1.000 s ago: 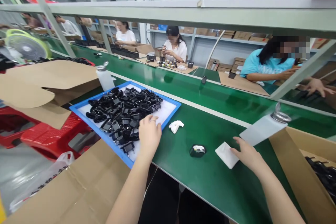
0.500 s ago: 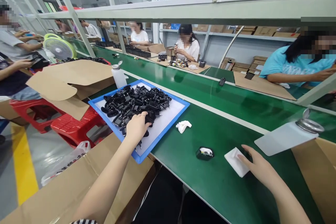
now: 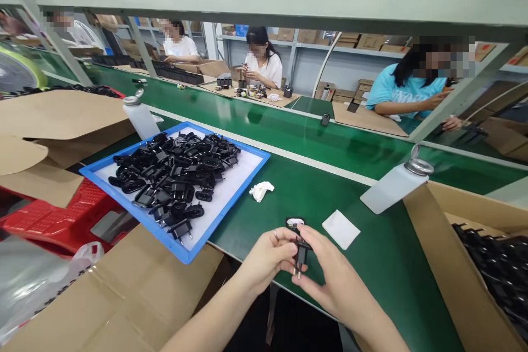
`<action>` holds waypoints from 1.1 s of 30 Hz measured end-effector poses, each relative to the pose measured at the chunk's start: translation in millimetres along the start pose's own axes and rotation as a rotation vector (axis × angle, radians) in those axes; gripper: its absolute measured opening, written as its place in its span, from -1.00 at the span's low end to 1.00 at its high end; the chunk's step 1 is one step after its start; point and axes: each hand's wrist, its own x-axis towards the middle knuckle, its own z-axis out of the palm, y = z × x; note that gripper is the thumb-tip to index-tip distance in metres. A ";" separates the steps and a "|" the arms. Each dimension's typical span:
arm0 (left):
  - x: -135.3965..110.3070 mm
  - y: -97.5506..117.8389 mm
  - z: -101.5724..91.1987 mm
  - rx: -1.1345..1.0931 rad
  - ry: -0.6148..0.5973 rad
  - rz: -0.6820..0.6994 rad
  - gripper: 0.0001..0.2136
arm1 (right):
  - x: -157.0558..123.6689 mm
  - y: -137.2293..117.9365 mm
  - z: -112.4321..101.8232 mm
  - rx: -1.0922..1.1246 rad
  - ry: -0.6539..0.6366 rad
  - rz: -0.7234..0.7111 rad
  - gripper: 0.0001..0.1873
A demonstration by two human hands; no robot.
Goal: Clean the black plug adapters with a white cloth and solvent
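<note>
In front of me, over the bench's near edge, my left hand (image 3: 270, 257) pinches a black plug adapter (image 3: 302, 254), its two metal pins pointing down. On the other side my right hand (image 3: 336, 275) also grips the adapter, with fingers at its top and thumb close to the pins. Just beyond my fingers lies an open black adapter casing (image 3: 295, 223) with white and other parts inside, partly covered by my hands. A folded white cloth (image 3: 341, 229) rests flat to the right of it. Left of my hands, a blue-rimmed tray (image 3: 231, 214) holds a heap of black plug adapters (image 3: 177, 170).
A crumpled white tissue (image 3: 261, 191) lies beside the tray. White bottles with metal tops stand at left (image 3: 140, 118) and right (image 3: 394, 187). A cardboard box (image 3: 437, 253) of black adapters borders the right. Co-workers sit across the green bench (image 3: 313, 148) under a shelf.
My left hand has come out of the tray to the front of me and a plug adapter is now between both hands. My right hand has left the white cloth and moved left. The view has shifted right.
</note>
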 end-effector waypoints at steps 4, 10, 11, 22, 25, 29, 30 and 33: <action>-1.9 -2.4 3.4 0.211 0.089 -0.017 -0.74 | -15.4 0.7 2.9 -0.206 0.135 -0.096 -0.59; -2.0 14.7 -7.1 0.622 0.164 0.036 -0.75 | -9.2 17.1 0.7 -0.190 0.149 -0.041 -0.76; 0.6 17.7 -10.8 0.692 0.225 0.090 -0.77 | -4.8 22.6 2.6 -0.164 0.196 -0.011 -0.81; 26.9 16.8 -16.7 1.439 0.298 0.156 -0.59 | 22.8 51.9 15.4 -0.105 0.094 0.175 -0.89; 27.5 13.5 -15.0 1.544 0.305 0.212 -0.64 | 26.1 50.1 12.1 -0.099 0.041 0.189 -0.87; 28.0 14.0 -11.7 1.681 0.280 0.291 -0.71 | 32.4 48.5 7.8 -0.080 -0.065 0.257 -0.89; 28.3 15.8 -9.5 1.717 0.276 0.275 -0.70 | 34.1 48.3 6.6 -0.083 -0.096 0.282 -0.90; 29.9 24.0 -0.1 1.813 0.257 0.128 -0.71 | 38.2 47.8 3.1 -0.104 -0.183 0.362 -0.89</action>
